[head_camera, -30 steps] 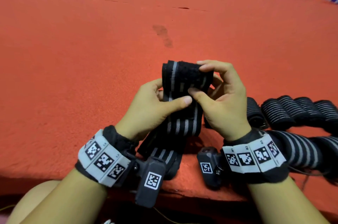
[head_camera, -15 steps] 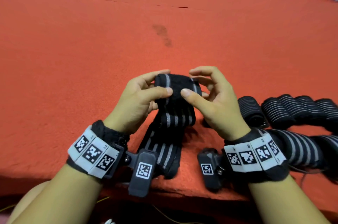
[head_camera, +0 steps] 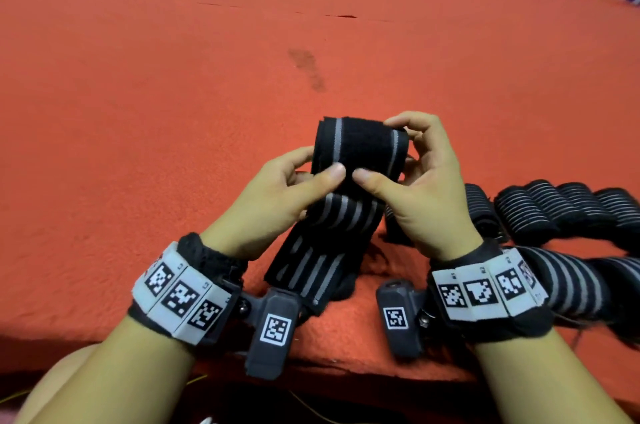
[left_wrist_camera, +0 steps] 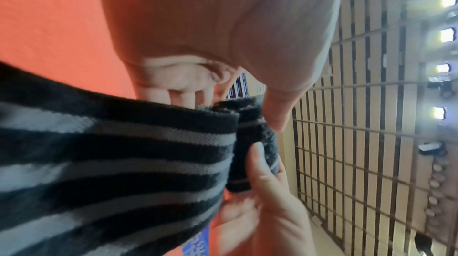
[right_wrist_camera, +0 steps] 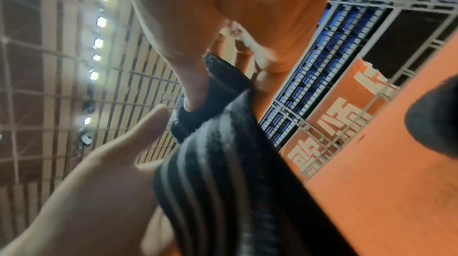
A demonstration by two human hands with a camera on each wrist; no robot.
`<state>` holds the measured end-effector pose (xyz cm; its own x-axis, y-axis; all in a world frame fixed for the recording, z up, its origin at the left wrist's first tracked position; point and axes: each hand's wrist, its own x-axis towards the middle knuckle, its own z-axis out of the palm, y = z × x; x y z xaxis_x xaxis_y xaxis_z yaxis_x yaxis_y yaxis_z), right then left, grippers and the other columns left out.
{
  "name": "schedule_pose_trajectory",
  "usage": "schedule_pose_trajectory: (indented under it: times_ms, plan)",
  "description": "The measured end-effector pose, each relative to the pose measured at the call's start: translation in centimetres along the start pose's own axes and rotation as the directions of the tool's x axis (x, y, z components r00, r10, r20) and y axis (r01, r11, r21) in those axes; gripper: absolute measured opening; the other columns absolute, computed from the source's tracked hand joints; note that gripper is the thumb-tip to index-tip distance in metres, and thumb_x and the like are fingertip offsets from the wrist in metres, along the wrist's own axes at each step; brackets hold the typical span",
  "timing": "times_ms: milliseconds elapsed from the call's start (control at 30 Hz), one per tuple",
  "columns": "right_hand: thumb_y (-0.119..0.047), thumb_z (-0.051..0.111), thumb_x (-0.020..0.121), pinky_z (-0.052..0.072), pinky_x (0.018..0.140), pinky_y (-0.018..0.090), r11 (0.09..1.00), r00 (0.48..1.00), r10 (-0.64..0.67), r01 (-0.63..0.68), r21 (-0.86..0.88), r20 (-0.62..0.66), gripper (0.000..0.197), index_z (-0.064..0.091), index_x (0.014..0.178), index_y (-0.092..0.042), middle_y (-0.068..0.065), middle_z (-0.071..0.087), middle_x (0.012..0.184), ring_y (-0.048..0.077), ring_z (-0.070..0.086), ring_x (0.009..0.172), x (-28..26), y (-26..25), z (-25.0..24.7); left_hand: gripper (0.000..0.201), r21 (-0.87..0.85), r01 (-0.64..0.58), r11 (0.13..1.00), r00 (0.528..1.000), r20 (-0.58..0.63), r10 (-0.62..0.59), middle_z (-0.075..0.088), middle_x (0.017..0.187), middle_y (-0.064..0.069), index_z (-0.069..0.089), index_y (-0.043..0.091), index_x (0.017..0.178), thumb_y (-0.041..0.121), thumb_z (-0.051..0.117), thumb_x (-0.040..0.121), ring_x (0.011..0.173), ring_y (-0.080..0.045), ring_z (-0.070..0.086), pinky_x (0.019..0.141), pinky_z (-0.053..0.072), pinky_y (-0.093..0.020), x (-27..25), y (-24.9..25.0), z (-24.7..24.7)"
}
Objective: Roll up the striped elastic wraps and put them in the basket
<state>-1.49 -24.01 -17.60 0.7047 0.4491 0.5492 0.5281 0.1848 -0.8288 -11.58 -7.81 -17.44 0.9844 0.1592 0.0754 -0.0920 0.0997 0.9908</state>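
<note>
I hold one striped elastic wrap [head_camera: 358,155] up in front of me with both hands, above the near edge of the table [head_camera: 173,112], which is covered in red-orange cloth. My left hand [head_camera: 273,202] pinches the started roll at its top end, thumb pressed on the near face and fingers curled behind. My right hand [head_camera: 415,188] grips the same roll from the other side, thumb on the near face close to my left thumb, forefinger hooked over the top edge. The unrolled tail [head_camera: 311,261] of black band with grey stripes hangs down between my wrists and reaches the table edge.

In the left wrist view the striped band [left_wrist_camera: 124,162] runs toward the roll, and the right hand's fingers show behind it. The right wrist view is blurred, so I can only say the thumb seems to press into the fuzzy black end [right_wrist_camera: 218,93].

To my right, a row of rolled wraps [head_camera: 554,209] lies side by side on the table, and another loose striped wrap [head_camera: 571,281] lies just beside my right wrist.
</note>
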Motion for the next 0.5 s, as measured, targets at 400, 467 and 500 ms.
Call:
schedule_pose_trajectory:
  times_ms: [400,467,500]
  plan:
    - [-0.017,0.076,0.079,0.051,0.092,0.042,0.984,0.972,-0.148,0.164,-0.075,0.183,0.023,0.06,0.096,-0.013,0.007,0.062,0.112,0.024,0.059,0.112,-0.6,0.3,0.7,0.046,-0.205,-0.046,0.978,0.993,-0.119,0.021,0.072,0.108,-0.011,0.061,0.005,0.125,0.01,0.067,0.079,0.094,-0.021,0.071,0.07,0.058,-0.029,0.1,0.4,-1.6]
    - [-0.033,0.072,0.082,0.051,0.093,0.038,1.0,0.993,-0.003,0.007,-0.026,0.121,0.027,0.06,0.105,-0.023,-0.002,0.064,0.116,0.016,0.061,0.113,-0.7,-0.1,0.9,0.05,-0.169,-0.066,0.983,0.994,-0.093,0.051,0.072,0.105,-0.009,0.061,0.007,0.127,0.005,0.067,0.077,0.095,-0.02,0.07,0.072,0.057,-0.028,0.0,0.6,-1.6]
    - [-0.041,0.071,0.081,0.052,0.096,0.038,0.997,0.991,0.078,-0.076,-0.023,0.108,0.035,0.059,0.112,-0.029,-0.006,0.063,0.12,0.013,0.061,0.115,-0.7,-0.1,0.9,0.052,-0.153,-0.079,0.985,0.995,-0.075,0.068,0.072,0.105,-0.009,0.06,0.007,0.129,0.004,0.067,0.077,0.096,-0.02,0.07,0.073,0.057,-0.028,-0.1,0.6,-1.5]
